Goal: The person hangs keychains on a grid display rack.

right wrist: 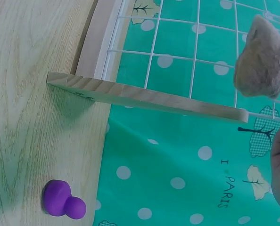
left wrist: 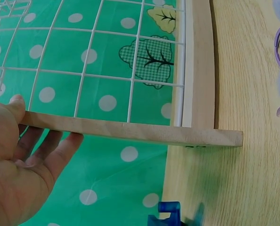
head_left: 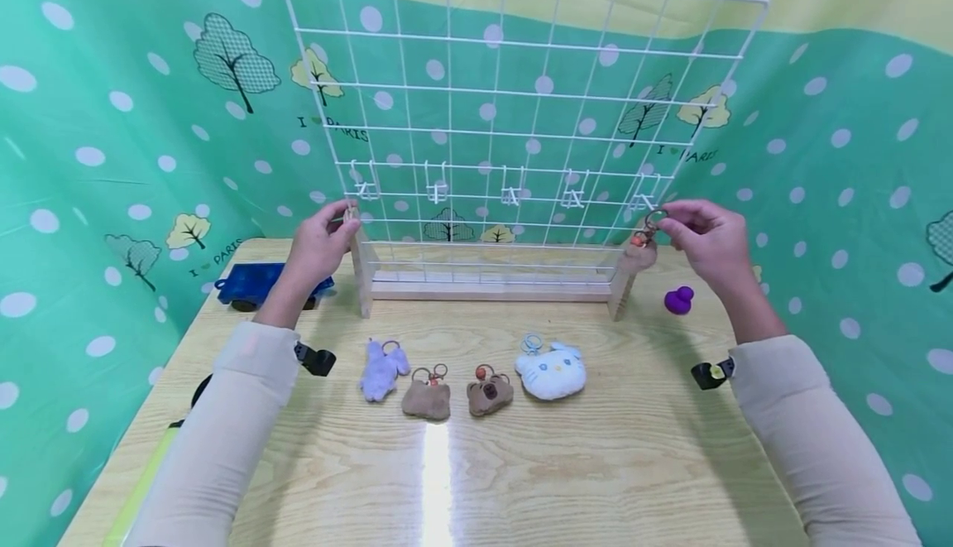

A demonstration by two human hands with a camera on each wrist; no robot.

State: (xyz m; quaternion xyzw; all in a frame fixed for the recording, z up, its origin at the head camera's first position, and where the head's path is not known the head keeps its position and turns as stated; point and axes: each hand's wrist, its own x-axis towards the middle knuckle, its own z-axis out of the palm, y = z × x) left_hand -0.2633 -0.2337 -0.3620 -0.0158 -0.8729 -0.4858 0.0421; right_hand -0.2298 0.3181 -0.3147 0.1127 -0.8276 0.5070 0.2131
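A white wire grid rack [head_left: 491, 137] stands in a wooden base, with several white hooks [head_left: 510, 196] in a row along its lower part. My left hand [head_left: 322, 241] grips the upper end of the rack's left wooden post [left wrist: 130, 130], thumb on one side and fingers on the other. At the right end, my right hand [head_left: 707, 237] pinches the metal ring of a brown plush keychain [right wrist: 263, 59]. The ring is close by the rightmost hook [head_left: 642, 201], and the plush hangs in front of the right wooden post [head_left: 621, 290].
On the table lie a lilac plush keychain [head_left: 380, 371], two brown plush keychains [head_left: 426, 400] and a white cat-face keychain [head_left: 553, 373]. A purple rounded object [head_left: 678, 300] sits to the right, a blue toy vehicle [head_left: 253, 282] to the left. A patterned green curtain [head_left: 112, 199] hangs behind.
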